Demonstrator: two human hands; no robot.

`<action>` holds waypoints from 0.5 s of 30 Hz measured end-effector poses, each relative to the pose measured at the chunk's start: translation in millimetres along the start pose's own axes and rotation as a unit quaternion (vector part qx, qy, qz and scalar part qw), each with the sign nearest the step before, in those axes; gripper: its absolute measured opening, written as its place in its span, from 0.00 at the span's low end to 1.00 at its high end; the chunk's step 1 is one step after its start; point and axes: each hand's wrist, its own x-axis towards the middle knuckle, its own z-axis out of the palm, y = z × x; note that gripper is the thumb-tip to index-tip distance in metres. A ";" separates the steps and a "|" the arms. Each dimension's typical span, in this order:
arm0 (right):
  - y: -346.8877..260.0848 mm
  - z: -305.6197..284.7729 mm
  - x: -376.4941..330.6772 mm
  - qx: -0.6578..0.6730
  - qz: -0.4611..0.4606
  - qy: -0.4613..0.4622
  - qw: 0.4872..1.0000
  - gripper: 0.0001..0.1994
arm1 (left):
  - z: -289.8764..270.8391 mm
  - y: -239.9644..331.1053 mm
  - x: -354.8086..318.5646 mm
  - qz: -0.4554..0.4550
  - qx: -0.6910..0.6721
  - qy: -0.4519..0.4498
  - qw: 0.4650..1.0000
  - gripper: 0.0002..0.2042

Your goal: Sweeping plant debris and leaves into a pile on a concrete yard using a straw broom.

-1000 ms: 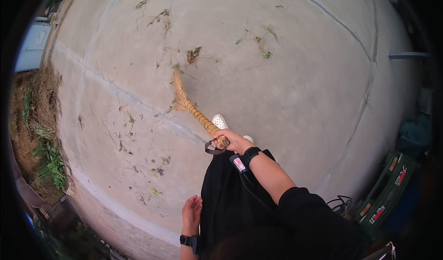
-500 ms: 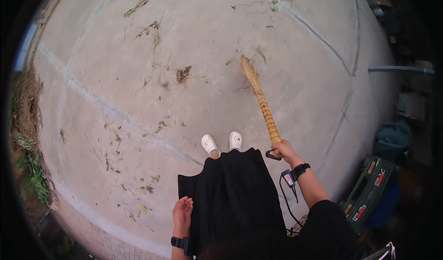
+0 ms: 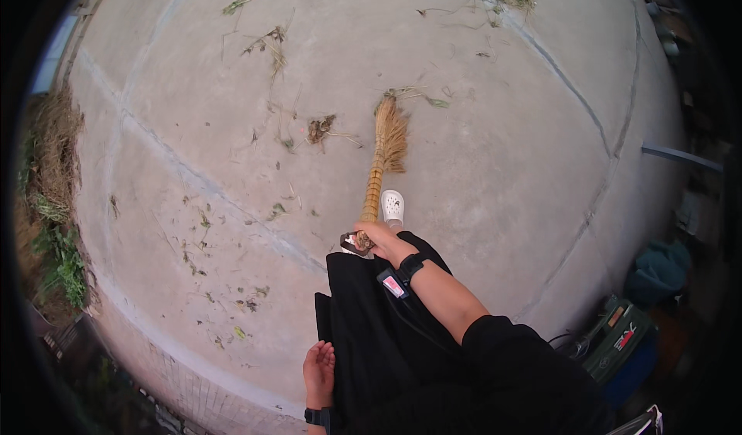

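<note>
Because the right hand (image 3: pixel 376 236) wraps its fingers tight round the handle end, the broom (image 3: pixel 380 168) slants forward and down, its straw head fanned against the concrete floor (image 3: pixel 502 164) just ahead of a white shoe (image 3: pixel 393 205). That low one-handed grip puts the bristles beside a clump of dry debris (image 3: pixel 319 128), with more grass and leaf scraps scattered well beyond. Holding nothing, the left hand (image 3: pixel 318 367) hangs by the black skirt (image 3: pixel 371 334), fingers loosely curled and slightly apart.
</note>
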 end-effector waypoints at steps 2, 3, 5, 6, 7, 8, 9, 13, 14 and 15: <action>-0.2 48.5 3.4 -0.044 0.034 -0.075 0.996 0.08 | 28.8 -5.3 -8.1 -0.021 -0.003 -0.012 1.000 0.12; -9.7 65.9 -4.1 -0.063 0.044 -0.115 0.990 0.09 | 42.2 -5.8 -12.4 -0.019 -0.005 -0.006 1.000 0.12; -48.8 69.1 -2.9 -0.014 0.054 -0.166 0.984 0.09 | 72.2 -5.7 -22.6 0.003 0.022 -0.031 0.999 0.13; -65.1 67.5 -0.4 0.037 0.059 -0.214 0.974 0.10 | 81.7 -5.5 -24.4 0.003 0.021 -0.028 0.999 0.13; -79.3 59.8 -2.3 0.038 0.060 -0.214 0.974 0.10 | 90.7 -5.3 -25.7 0.007 0.031 -0.033 0.999 0.13; -94.1 48.9 -4.3 0.009 0.057 -0.223 0.973 0.10 | 98.8 -3.8 -25.3 0.012 0.040 -0.040 0.998 0.13; -108.0 40.7 -13.1 -0.020 0.056 -0.232 0.971 0.11 | 104.9 -2.4 -24.8 0.013 0.039 -0.038 0.998 0.13; -141.5 -15.0 -63.4 -0.285 -0.050 -0.114 0.950 0.13 | 126.3 5.4 -18.8 0.024 0.045 -0.034 0.998 0.12; -150.2 -40.0 -74.2 -0.263 -0.059 -0.111 0.957 0.13 | 132.3 8.2 -17.4 0.026 0.049 -0.035 0.998 0.12; -158.8 -64.9 -86.2 -0.268 -0.071 -0.082 0.957 0.13 | 138.5 11.7 -15.8 0.025 0.051 -0.041 0.998 0.12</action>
